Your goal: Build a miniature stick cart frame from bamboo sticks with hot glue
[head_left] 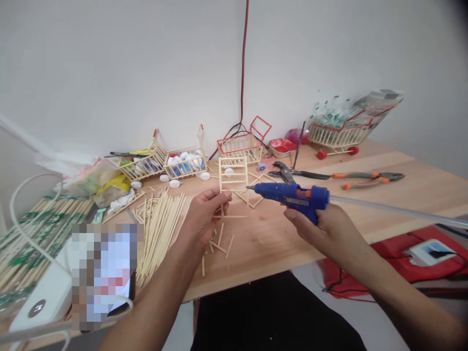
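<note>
My right hand is wrapped round the handle of a blue glue gun, with a long clear glue stick running out of its back. The gun's nozzle points left, at or very near the right upright of a small ladder-like frame of wooden sticks. My left hand pinches that frame by its lower left part. Some of the frame's lower sticks are partly hidden by my fingers. Below it, several short cut sticks lie on the wooden table.
A pile of long sticks lies left of my hands. Small stick carts line the wall, with a larger cart at right. Orange-handled pliers and a red paint dish lie behind the gun. A phone is at left.
</note>
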`<state>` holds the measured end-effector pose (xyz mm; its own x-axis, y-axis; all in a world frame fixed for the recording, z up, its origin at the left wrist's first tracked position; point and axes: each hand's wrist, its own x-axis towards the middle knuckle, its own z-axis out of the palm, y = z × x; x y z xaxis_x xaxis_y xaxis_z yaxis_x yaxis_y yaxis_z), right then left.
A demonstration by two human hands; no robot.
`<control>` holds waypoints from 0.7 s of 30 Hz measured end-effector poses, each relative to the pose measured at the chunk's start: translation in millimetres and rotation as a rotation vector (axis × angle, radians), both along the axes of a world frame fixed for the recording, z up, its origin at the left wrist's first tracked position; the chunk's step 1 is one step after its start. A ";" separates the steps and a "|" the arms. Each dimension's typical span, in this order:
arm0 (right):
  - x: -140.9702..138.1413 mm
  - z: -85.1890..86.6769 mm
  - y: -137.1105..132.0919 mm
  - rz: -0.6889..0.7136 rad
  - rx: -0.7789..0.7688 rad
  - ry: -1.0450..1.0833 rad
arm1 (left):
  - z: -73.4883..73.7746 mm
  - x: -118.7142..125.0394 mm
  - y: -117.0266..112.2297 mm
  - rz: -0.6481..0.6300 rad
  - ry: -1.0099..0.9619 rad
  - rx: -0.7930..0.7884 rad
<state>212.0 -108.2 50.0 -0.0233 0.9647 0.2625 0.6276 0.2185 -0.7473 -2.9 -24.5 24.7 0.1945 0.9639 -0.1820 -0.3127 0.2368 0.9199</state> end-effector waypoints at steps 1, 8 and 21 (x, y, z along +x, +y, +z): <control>0.3 -0.1 -0.4 -0.012 0.006 -0.022 | 0.0 0.1 0.0 0.004 -0.002 -0.005; -1.7 0.3 -1.8 -0.055 0.039 -0.113 | 0.1 0.4 1.1 0.029 -0.033 -0.017; -4.5 -4.4 -1.4 -0.083 0.034 -0.159 | -1.6 -0.1 1.5 0.034 -0.031 -0.011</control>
<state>207.5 -109.5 45.6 0.0118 0.9557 0.2940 0.7543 0.1845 -0.6301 -3.0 -23.0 23.1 0.1676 0.9680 -0.1870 -0.3493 0.2357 0.9069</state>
